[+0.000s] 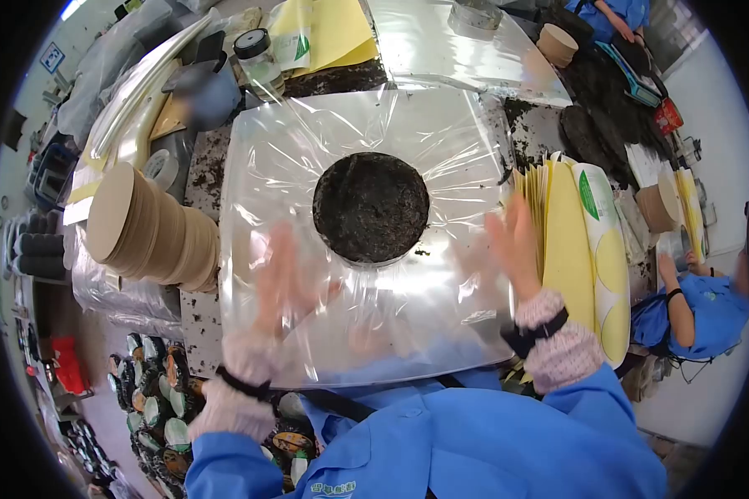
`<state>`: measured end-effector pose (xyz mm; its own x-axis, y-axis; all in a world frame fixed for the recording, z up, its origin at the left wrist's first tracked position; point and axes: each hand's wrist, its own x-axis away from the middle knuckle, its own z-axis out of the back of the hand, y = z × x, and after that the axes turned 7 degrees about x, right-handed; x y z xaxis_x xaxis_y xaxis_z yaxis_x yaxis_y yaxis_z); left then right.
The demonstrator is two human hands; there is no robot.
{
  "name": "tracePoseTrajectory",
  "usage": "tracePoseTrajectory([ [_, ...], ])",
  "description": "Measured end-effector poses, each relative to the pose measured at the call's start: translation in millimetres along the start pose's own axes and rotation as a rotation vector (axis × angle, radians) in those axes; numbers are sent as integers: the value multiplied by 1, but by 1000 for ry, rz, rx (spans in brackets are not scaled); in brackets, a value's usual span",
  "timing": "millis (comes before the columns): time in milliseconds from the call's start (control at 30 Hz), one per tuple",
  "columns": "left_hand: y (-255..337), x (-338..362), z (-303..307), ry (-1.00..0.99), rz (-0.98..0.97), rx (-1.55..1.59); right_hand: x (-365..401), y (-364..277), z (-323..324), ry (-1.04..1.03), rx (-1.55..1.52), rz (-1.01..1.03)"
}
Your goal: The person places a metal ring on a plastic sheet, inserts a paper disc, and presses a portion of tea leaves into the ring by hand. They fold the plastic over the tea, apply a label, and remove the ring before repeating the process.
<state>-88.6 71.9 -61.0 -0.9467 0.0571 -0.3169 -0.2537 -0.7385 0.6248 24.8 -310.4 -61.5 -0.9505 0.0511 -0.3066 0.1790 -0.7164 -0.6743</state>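
A dark, round pressed cake [371,208] with a rough, crumbly surface lies in the middle of a stack of clear plastic film [283,150]. Creases in the film run outward around it. My left hand [281,279], blurred by motion, is over the film to the lower left of the cake; its fingers look stretched out, and nothing shows in them. On the other side, my right hand [516,241] is above the film's right edge, fingers extended and thumb apart, holding nothing. Neither hand touches the cake.
Round cardboard discs [133,224] are stacked at the left. Yellow sheets with round labels [587,249] stand at the right, near my right wrist. A lidded jar [258,58] is at the back left. Co-workers in blue sit at the far right [699,308] and back right.
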Motion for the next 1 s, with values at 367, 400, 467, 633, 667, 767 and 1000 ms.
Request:
tracePoseTrajectory([
  [367,59,-61,-55,151,-81,50,-1,-8,34,-135,-710,-541],
  [400,61,-63,-61,196,-58,-14,30,-15,4,-289,-755,-98],
  [467,81,-74,-55,149,147,-23,44,-36,-39,-619,-974,-216],
  [633,88,-79,-52,120,250,0,-34,-131,-68,-64,-440,314],
  [667,87,-73,-50,183,164,22,-27,-137,-72,-14,-367,362],
  [767,67,-73,-23,240,88,382,-24,-119,-80,-47,-326,370],
  [1000,58,-108,-34,181,-145,296,-43,-128,-64,-416,-117,599],
])
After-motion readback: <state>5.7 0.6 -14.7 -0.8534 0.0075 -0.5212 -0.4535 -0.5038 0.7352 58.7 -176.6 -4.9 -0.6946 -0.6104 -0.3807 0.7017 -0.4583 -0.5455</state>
